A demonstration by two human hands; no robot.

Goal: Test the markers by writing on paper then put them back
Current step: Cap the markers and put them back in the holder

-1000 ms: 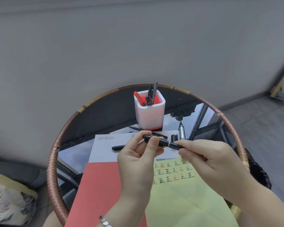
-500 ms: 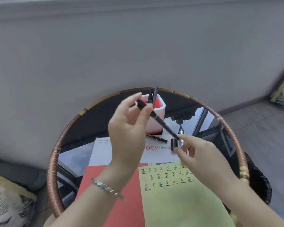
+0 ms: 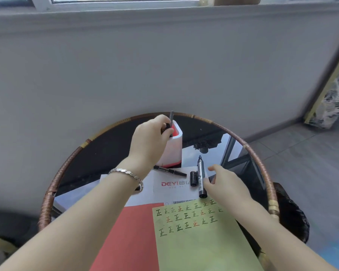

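Left hand (image 3: 151, 141) over the white holder (image 3: 173, 151), pinching a black marker (image 3: 166, 128) at its rim. Right hand (image 3: 226, 184) half-open, fingertips touching the uncapped grey marker (image 3: 201, 176) lying beside its cap (image 3: 193, 178); yellow paper (image 3: 200, 245) nearby.

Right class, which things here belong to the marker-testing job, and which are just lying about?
Job:
white pen holder with red inside
uncapped grey marker
its black cap
thin black pen
yellow-green test sheet

Lying about:
red paper sheet
white printed leaflet

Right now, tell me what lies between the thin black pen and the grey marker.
A loose black cap, lying on the white sheet, seen from the head camera.
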